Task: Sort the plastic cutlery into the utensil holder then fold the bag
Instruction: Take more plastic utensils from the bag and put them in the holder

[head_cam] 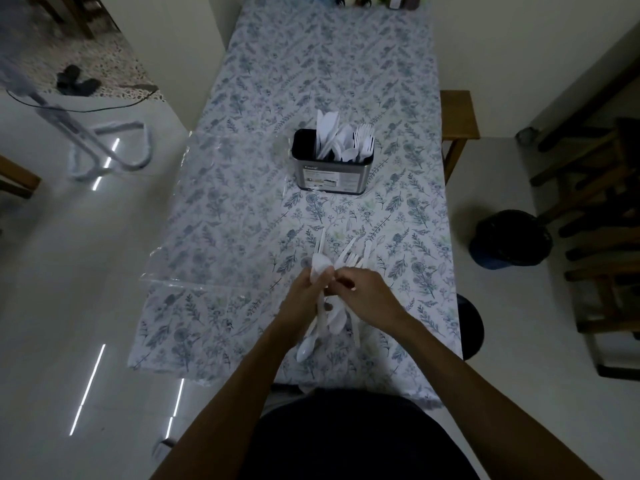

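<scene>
The left hand (304,299) and right hand (367,296) meet over the near end of the table (242,237), both closed on a bundle of white cutlery (332,306). Its long axis runs near to far, fork tines fanning away, one spoon bowl toward the person. Bare cloth separates it from the utensil holder (332,164), mid-table. The clear bag (214,209) lies flat, overhanging the left edge.
</scene>
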Available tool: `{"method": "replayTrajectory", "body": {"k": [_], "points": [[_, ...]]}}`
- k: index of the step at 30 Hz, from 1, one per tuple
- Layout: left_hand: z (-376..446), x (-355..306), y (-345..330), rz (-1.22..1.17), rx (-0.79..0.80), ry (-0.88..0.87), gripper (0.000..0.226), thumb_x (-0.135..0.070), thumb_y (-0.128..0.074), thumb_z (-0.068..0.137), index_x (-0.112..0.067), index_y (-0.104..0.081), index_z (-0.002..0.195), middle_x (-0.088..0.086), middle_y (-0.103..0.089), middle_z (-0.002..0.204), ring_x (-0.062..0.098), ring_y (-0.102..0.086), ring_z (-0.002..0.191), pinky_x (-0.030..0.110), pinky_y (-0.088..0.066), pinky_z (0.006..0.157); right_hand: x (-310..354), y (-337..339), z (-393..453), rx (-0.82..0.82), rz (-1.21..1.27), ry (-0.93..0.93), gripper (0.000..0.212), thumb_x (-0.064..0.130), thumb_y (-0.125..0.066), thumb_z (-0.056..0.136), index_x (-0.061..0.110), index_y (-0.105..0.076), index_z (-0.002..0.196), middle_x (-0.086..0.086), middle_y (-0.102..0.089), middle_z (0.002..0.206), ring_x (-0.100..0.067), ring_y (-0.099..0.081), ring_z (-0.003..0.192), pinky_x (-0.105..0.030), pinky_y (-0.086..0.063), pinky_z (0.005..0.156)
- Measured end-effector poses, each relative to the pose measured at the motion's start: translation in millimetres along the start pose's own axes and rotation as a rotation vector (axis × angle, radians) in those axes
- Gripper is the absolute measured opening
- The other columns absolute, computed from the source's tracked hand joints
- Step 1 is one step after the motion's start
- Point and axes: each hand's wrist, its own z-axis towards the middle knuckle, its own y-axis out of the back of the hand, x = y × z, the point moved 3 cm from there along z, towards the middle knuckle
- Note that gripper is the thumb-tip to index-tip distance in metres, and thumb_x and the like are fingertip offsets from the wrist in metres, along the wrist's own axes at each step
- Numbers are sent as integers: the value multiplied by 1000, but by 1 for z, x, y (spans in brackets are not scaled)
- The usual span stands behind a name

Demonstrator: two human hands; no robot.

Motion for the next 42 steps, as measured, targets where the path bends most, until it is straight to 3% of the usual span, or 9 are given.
{"method": "replayTrajectory", "body": {"k": [6, 9, 12, 18, 23, 27, 33, 38, 42], "points": [[-1, 17, 10, -191, -55, 24, 30, -18, -47, 109, 8, -59, 118, 29, -72, 109, 37, -74, 94, 41, -62, 77, -2, -7, -16, -72, 288, -123, 21, 30, -81, 84, 16, -65, 88, 3, -76, 81, -9, -73, 70, -27, -61, 65], [-4, 25, 30, -199, -213, 82, 18, -15, -46, 108, -4, -59, 112, 18, -71, 98, 27, -70, 77, 38, -59, 66, -38, -5, -24, -198, 23, -243, 20, 28, -72, 92, 16, -58, 86, 3, -67, 75, -14, -67, 65, -27, -54, 58], [-4, 28, 44, -283, -268, 128, 12, -18, -51, 105, -9, -58, 110, 6, -59, 81, 15, -53, 62, 30, -48, 55, -75, -22, -32, -108, -213, -371, 29, 35, -68, 93, 14, -48, 94, -2, -63, 79, -20, -61, 64, -29, -44, 50], [-3, 29, 47, -213, -271, 120, 23, -23, -61, 102, -5, -57, 116, 7, -57, 85, 16, -55, 66, 31, -49, 55, -81, -21, -37, -189, -90, -484, 20, 16, -73, 82, 9, -54, 85, -6, -62, 72, -18, -57, 58, -33, -48, 51], [-2, 28, 27, -168, -174, 135, 36, -36, -70, 96, -12, -61, 122, 13, -71, 102, 26, -72, 86, 42, -62, 73, -38, -13, -47, -140, 92, -321, 6, 17, -69, 89, 15, -65, 94, 7, -67, 83, -2, -62, 71, -13, -49, 63], [-4, 32, 8, -85, -161, 79, 26, -28, -63, 101, -6, -60, 116, 18, -75, 103, 28, -76, 87, 42, -63, 73, -12, -20, -41, 110, 214, -200, 7, 21, -68, 94, 21, -75, 92, 5, -76, 81, -9, -73, 69, -23, -60, 65], [-1, 37, 29, 127, -367, 75, 17, -20, -56, 104, -8, -61, 115, 10, -65, 85, 18, -63, 66, 32, -57, 59, -75, -5, -11, -269, -47, -506, 25, 34, -69, 90, 10, -61, 90, -6, -68, 82, -18, -63, 70, -31, -49, 57], [-5, 13, 31, 80, -311, -57, 19, -26, -64, 101, -7, -64, 101, 4, -59, 67, 14, -57, 55, 32, -53, 52, -99, -6, -2, -380, -114, -575, 15, 18, -63, 90, 4, -65, 97, -8, -69, 85, -21, -63, 71, -26, -47, 53], [-6, -12, 40, 32, -369, -100, 29, -33, -64, 101, -6, -65, 90, 5, -59, 63, 17, -57, 52, 32, -53, 49, -105, 30, -16, -692, -87, -545, 15, 3, -52, 96, 0, -60, 109, -24, -62, 101, -25, -51, 77, -26, -33, 61]]}}
